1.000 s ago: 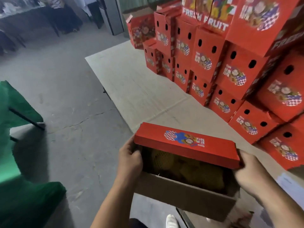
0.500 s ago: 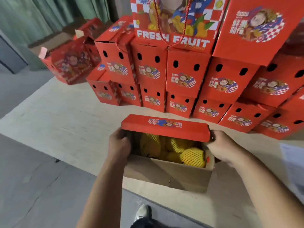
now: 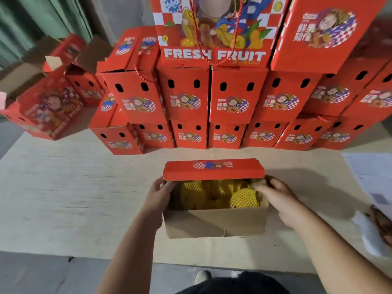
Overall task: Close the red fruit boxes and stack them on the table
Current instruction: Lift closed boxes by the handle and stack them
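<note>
Two hands hold the open box (image 3: 215, 221) on the table (image 3: 63, 198): left hand (image 3: 158, 196) grips its left side, right hand (image 3: 280, 198) grips its right edge.

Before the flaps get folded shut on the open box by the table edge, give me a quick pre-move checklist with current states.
1. Open box resting on the table: ok.
2. Left hand holds the box's left end: ok.
3. Right hand at the right end flap: ok.
4. Netted fruit below the rim: ok.
5. Far red flap folded over: not ok, still raised.
6. Near flap free to fold: cannot tell.
</note>
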